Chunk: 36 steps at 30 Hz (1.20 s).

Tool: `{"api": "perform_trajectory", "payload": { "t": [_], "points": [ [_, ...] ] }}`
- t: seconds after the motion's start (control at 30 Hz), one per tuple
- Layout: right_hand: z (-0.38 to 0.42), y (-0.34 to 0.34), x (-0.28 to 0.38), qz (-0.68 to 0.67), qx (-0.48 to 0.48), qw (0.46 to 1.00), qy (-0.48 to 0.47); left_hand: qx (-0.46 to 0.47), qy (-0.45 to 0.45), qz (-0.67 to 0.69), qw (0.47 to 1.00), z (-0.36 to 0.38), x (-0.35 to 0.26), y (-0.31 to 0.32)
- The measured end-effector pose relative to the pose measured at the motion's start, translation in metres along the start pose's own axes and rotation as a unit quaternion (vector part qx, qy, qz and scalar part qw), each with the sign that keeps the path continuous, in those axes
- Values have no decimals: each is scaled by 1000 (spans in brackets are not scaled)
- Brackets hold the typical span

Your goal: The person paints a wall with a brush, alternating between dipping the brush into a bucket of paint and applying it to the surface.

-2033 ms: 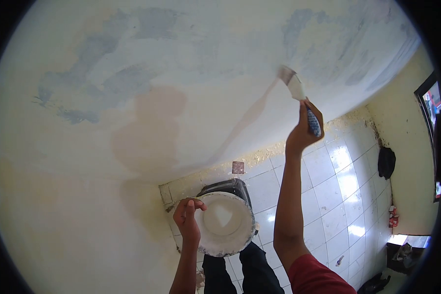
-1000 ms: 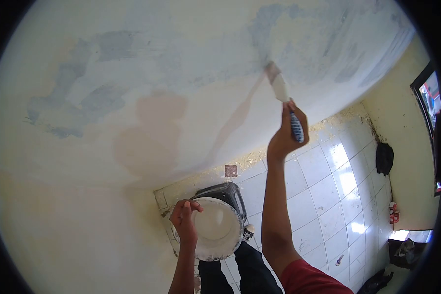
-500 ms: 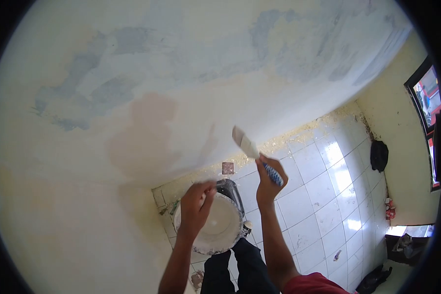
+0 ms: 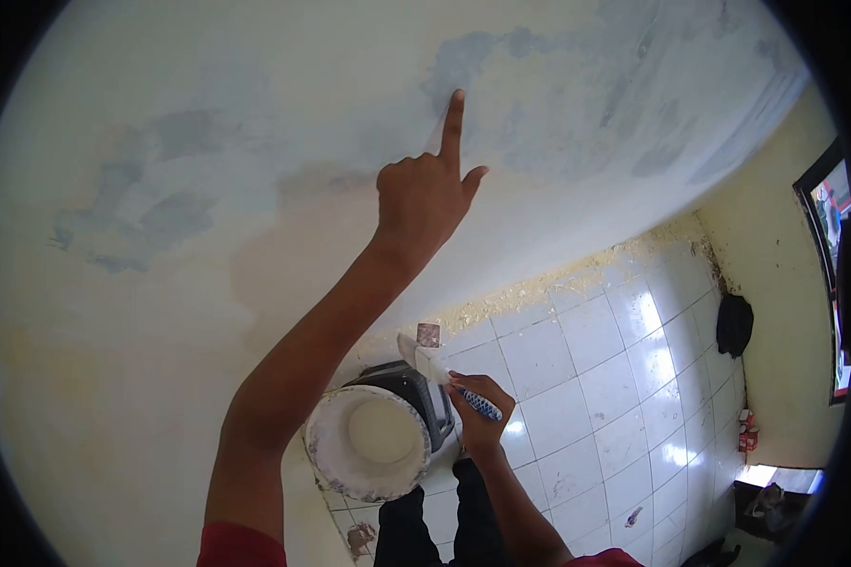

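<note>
Left hand [image 4: 421, 194]: one, bare, raised before the pale wall [image 4: 331, 104]; index finger and thumb extended, remaining fingers folded, nothing held. Index fingertip at the lower left part of the grey patch [image 4: 459, 66]; whether it touches cannot be told.

Right hand [image 4: 485, 413]: one, bare, closed around the blue-and-white patterned handle of a paintbrush [image 4: 428, 362]. Brush tilted, bristles up and to the left, above the black plastic stool [image 4: 438, 402] and near the bucket's upper right rim.

Bucket [image 4: 320, 461]: one, round, rim smeared, pale contents inside; located near the floor's corner at the wall, overlapping the stool in view.

Tiled floor [image 4: 615, 387]: pale flakes along its wall edge; a brown square [image 4: 428, 335] near that edge, beside the bristles; a black bundle [image 4: 734, 326] at the far edge.
</note>
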State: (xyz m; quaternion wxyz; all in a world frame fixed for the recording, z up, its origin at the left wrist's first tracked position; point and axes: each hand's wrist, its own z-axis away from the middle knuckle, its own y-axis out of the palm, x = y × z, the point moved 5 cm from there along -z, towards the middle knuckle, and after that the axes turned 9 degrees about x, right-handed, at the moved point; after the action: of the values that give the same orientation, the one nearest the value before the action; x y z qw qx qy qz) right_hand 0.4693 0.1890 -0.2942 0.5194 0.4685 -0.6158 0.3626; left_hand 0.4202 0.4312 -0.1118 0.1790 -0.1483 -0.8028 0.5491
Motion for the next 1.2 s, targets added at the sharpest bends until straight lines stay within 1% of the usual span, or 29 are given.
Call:
{"api": "perform_trajectory", "payload": {
  "t": [0.07,0.1,0.17,0.2,0.27,0.3,0.33,0.37,0.4,0.43,0.47,0.53,0.57,0.63,0.67,0.7,0.77,0.8,0.83,0.87,0.9,0.93,0.97,1.0,1.03,1.07,1.1,1.13,1.2],
  "points": [
    [-8,-12,-4,-9,26,1000,3,37,-10,-1,999,-2,-1,4],
    [-12,-18,-6,-10,27,1000,5,39,-10,-2,999,-3,-3,4],
    [-19,-26,-8,-2,35,999,-3,93,-25,21,995,-2,-5,1],
    [-21,-28,-9,-3,37,999,-2,94,-26,19,995,4,-3,2],
    [-23,-32,-10,-2,32,999,7,8,50,133,990,28,-3,-4],
    [-23,-33,-13,-5,33,999,7,9,49,130,990,46,-4,-5],
    [-21,-34,-17,-13,37,999,13,48,8,448,893,68,0,-1],
    [-18,-35,-22,-20,44,999,21,82,-38,715,693,93,1,8],
    [-15,-36,-27,-23,47,998,27,100,-65,848,516,121,8,25],
    [-9,-35,-33,-23,50,998,34,109,-92,939,313,150,13,47],
    [-3,-35,-38,-21,56,997,42,104,-102,939,312,171,15,59],
    [8,-32,-43,-18,69,995,75,29,-33,995,91,208,18,65],
    [14,-30,-46,-12,73,992,99,19,-43,995,89,228,22,70],
    [26,-20,-54,-4,86,988,132,9,-85,994,66,265,28,81],
    [33,-15,-58,-14,82,986,141,6,-96,993,75,283,31,88],
    [39,-9,-60,-24,78,985,150,-6,-106,992,72,302,37,93],
    [52,8,-61,-2,96,977,191,5,-301,931,205,358,52,115],
    [58,18,-62,12,122,975,184,-6,-328,900,289,388,63,124],
    [67,26,-63,26,147,972,179,-10,-343,896,281,418,69,131],
    [73,35,-65,48,177,969,167,31,-383,771,508,443,83,134],
    [84,44,-68,53,186,964,180,79,-395,594,697,471,92,133],
    [93,58,-74,73,222,950,205,81,-405,594,690,497,95,142],
    [101,72,-80,92,257,935,226,86,-389,466,790,516,99,142],
    [111,82,-90,96,263,932,232,94,-363,325,868,535,98,141],
    [123,94,-104,113,288,926,217,97,-368,328,865,549,100,145],
    [133,105,-117,128,313,919,201,118,-370,317,865,558,102,151],
    [140,113,-131,131,316,918,203,139,-371,306,865,563,105,157],
    [148,122,-143,144,326,914,196,140,-374,307,864,569,108,161],
    [157,137,-158,168,339,906,191,204,-336,237,889,573,106,168]
  ]
}}
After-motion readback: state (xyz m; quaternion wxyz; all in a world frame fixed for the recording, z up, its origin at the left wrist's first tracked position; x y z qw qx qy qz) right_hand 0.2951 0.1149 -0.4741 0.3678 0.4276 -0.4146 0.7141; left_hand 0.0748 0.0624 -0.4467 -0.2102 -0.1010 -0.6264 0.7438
